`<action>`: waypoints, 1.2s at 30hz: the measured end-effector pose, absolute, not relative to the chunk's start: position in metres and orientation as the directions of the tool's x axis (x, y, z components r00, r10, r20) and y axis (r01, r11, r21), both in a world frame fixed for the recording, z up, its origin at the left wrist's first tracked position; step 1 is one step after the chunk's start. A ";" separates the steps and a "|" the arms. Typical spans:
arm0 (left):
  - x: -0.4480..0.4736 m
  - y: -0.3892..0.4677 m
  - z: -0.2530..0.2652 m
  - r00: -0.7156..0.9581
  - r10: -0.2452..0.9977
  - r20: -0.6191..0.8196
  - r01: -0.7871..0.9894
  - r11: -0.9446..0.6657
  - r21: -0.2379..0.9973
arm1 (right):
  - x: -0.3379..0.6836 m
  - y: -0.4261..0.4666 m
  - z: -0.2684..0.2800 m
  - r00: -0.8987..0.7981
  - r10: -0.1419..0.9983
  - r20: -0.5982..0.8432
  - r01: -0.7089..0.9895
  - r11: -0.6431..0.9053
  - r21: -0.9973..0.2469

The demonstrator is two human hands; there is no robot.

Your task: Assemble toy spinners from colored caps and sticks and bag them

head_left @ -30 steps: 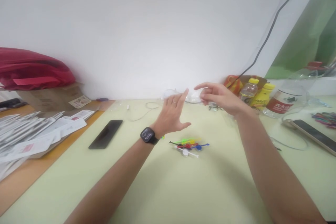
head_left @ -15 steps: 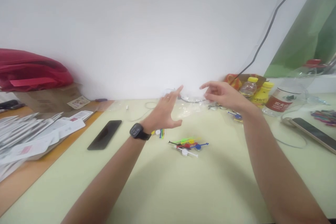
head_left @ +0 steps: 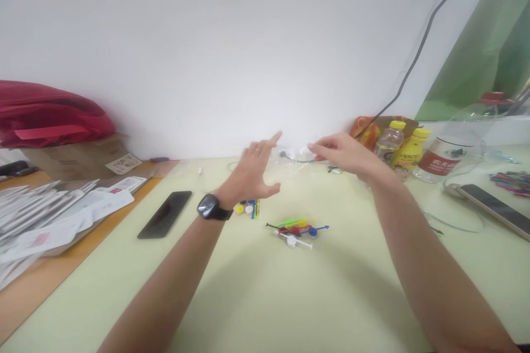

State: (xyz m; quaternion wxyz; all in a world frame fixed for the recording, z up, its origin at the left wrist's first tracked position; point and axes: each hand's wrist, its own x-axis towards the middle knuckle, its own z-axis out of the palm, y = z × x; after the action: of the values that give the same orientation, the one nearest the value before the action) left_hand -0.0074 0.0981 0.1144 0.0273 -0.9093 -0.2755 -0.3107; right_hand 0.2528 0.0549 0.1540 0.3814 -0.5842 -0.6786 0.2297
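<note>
Left hand [head_left: 250, 174] spread, right hand [head_left: 318, 146] pinching what looks like clear plastic [head_left: 296, 157].
From centre, arrow spinners [head_left: 297, 230] heap on the bench [head_left: 265, 303] at five o'clock; yellow-capped bottles [head_left: 409, 153] stand at three.

The splayed left hand [head_left: 247, 176] hovers near piled coloured arrows [head_left: 295, 230].

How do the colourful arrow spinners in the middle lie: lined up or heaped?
Loosely heaped: the arrow spinners overlap on the table, their arrows pointing different ways.
</note>
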 end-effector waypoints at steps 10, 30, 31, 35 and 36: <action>-0.003 0.095 0.115 0.667 0.425 0.612 0.447 -0.885 0.127 | 0.273 0.078 0.142 -0.327 0.938 0.116 0.029 0.133 -0.991; 0.013 0.086 0.111 0.720 0.317 0.617 0.337 -0.937 0.089 | 0.279 0.079 0.129 -0.737 0.676 0.002 -0.065 -0.068 -0.996; 0.014 0.086 0.110 0.723 0.309 0.618 0.337 -0.938 0.076 | 0.279 0.079 0.127 -0.733 0.680 0.010 -0.072 -0.063 -0.995; 0.016 0.087 0.107 0.732 0.291 0.615 0.336 -0.941 0.045 | 0.277 0.082 0.123 -0.715 0.697 0.058 -0.120 -0.040 -0.992; 0.016 0.086 0.107 0.732 0.293 0.615 0.339 -0.940 0.044 | 0.276 0.082 0.123 -0.712 0.699 0.063 -0.127 -0.040 -0.991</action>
State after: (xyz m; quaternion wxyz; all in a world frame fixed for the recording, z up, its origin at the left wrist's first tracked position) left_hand 0.0162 0.0862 0.1073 0.0356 -0.9299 -0.1699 -0.3242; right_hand 0.2760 0.0823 0.1228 0.3023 -0.2294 -0.6234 0.6836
